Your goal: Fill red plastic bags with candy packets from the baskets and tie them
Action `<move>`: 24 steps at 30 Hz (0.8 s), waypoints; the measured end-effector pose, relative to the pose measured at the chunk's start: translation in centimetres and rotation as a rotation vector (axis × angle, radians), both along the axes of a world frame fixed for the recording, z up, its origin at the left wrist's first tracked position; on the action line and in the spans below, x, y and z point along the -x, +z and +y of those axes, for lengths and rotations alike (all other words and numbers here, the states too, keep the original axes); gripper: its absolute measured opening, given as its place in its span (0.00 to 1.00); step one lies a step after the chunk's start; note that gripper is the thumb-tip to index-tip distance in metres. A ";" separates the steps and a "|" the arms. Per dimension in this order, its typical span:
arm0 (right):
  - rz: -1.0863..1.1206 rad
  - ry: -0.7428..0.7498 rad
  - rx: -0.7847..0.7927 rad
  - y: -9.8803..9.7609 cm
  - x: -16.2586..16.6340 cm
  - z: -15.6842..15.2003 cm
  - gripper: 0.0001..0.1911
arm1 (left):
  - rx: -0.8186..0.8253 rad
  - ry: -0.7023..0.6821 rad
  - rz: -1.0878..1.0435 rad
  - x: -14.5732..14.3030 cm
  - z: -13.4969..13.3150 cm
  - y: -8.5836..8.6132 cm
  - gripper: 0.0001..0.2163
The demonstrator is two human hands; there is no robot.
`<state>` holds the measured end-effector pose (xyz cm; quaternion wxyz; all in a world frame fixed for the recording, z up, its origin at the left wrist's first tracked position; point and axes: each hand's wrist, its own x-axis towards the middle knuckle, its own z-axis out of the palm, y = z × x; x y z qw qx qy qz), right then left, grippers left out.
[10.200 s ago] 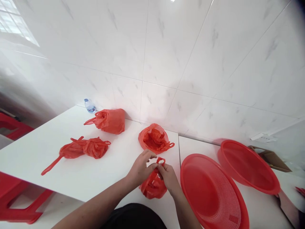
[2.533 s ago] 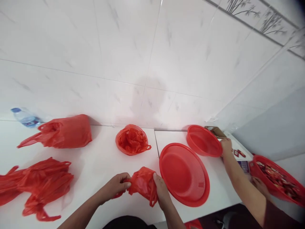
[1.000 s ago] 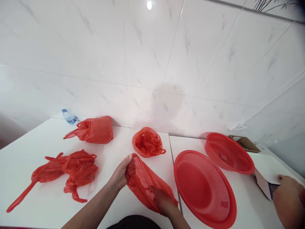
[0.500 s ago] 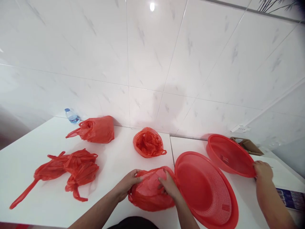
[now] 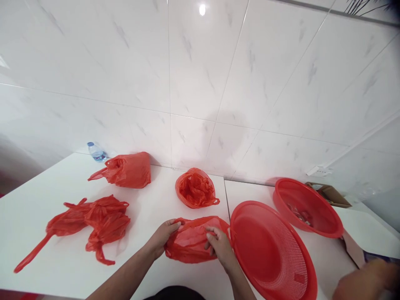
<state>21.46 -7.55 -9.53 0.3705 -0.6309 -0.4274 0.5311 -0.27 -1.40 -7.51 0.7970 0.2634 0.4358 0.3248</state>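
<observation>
A thin red plastic bag (image 5: 193,248) lies in front of me on the white table, its mouth spread wide. My left hand (image 5: 162,239) is closed on the left side of its rim, thumb on top. Over the right part of the mouth is my right hand (image 5: 217,243), fingers loosely bent and apart; the lower fingers are partly hidden. Just right of the bag sits a red plastic basket (image 5: 259,246) with a perforated side. Behind the bag stands another red bag (image 5: 195,189), crumpled and open at the top.
Crumpled red bags (image 5: 103,221) and a full-looking red bag (image 5: 134,168) lie left, near a water bottle (image 5: 97,153). At right are a red basin (image 5: 309,208) with small items inside, a cardboard box (image 5: 331,195) and another person's blurred hand (image 5: 365,281). A tiled wall (image 5: 193,83) closes off the back.
My right hand has drawn back slightly from inside the bag, which now looks flatter and wider. The other person's hand has left the basin's rim and moved down; small items now show in the basin.
</observation>
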 end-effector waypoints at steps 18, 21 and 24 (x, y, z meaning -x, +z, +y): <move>-0.033 0.077 0.049 -0.4 -0.8 2.6 0.22 | -0.026 0.036 0.027 0.9 0.2 0.1 0.16; -0.035 0.140 0.082 -1.7 0.0 2.3 0.21 | -0.025 0.069 0.019 1.0 0.3 -0.1 0.15; -0.024 0.212 0.149 -2.9 0.6 1.8 0.23 | -0.029 0.099 0.007 0.9 0.3 -0.2 0.13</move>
